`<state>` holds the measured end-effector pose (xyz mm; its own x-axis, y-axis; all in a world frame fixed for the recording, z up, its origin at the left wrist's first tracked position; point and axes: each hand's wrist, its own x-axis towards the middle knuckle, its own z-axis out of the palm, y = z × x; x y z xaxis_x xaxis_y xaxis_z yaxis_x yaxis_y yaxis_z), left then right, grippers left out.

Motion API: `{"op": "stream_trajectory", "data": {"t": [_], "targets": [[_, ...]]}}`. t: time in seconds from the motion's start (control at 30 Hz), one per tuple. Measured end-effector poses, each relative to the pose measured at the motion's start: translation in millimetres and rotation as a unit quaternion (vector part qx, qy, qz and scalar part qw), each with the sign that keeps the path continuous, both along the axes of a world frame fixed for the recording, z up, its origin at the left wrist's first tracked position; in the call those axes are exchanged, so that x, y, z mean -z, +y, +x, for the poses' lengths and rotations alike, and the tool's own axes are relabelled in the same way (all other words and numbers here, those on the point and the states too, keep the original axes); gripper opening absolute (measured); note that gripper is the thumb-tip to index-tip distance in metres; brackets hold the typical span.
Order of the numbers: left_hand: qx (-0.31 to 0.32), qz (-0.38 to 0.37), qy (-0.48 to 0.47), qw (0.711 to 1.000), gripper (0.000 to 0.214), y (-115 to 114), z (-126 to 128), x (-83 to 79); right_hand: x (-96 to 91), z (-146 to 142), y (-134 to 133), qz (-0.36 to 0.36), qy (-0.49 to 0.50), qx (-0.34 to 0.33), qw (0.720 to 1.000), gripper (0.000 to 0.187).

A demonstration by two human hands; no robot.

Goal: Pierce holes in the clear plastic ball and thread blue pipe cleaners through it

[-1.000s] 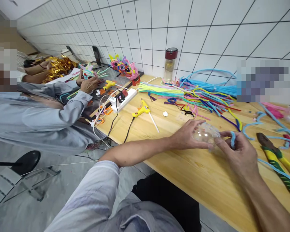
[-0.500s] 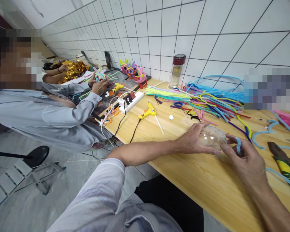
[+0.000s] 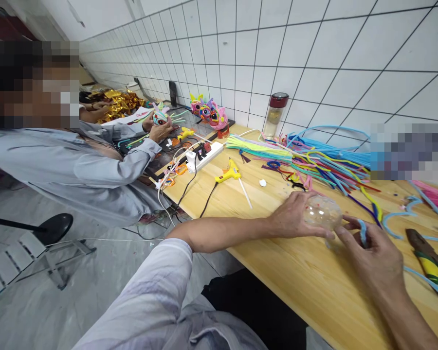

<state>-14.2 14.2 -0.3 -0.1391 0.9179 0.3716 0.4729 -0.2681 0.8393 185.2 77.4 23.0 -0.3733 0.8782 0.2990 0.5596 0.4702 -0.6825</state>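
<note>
My left hand (image 3: 291,215) is closed around the side of a clear, hollow plastic ball (image 3: 323,212) with small red specks, held just over the wooden table (image 3: 277,272). A short, curled piece of light blue pipe cleaner (image 3: 362,233) sits in my right hand (image 3: 377,253), whose fingers are bent around it. The thumb and index fingertip of that hand are at the ball's right edge; whether they press on it I cannot tell. Pliers (image 3: 428,257) with yellow and green handles lie right of my right hand.
A bundle of coloured pipe cleaners (image 3: 324,158) lies along the wall beside a glass bottle (image 3: 276,116). A yellow glue gun (image 3: 229,173) stands near a white power strip (image 3: 204,156). At the left, a co-worker (image 3: 109,160) holds a striped piece (image 3: 161,117) near colourful masks (image 3: 209,113).
The camera view has shifted slightly, so the scene sits a little lower and further right. Both hands keep nearly the same hold, with the ball turned slightly.
</note>
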Motion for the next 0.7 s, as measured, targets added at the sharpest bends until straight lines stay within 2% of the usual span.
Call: {"op": "stream_trajectory", "data": {"t": [0.27,0.4,0.57,0.7], "targets": [[0.02,0.007,0.018,1.0,0.107,5.3,-2.7,2.2,6.5,0.3,3.6,-0.014,0.012,0.019,1.0,0.054],[0.017,0.019,0.019,0.999,0.107,5.1,-3.5,1.5,3.2,0.4,0.8,-0.017,0.004,0.017,1.0,0.051],[-0.012,0.017,-0.018,1.0,0.108,4.0,-1.4,1.1,-1.8,-1.7,-2.6,-0.006,0.013,0.008,1.0,0.053],[0.002,0.0,-0.032,0.999,0.108,4.2,-1.0,2.7,-0.7,-3.0,-1.8,-0.016,0.019,0.014,1.0,0.053]]}}
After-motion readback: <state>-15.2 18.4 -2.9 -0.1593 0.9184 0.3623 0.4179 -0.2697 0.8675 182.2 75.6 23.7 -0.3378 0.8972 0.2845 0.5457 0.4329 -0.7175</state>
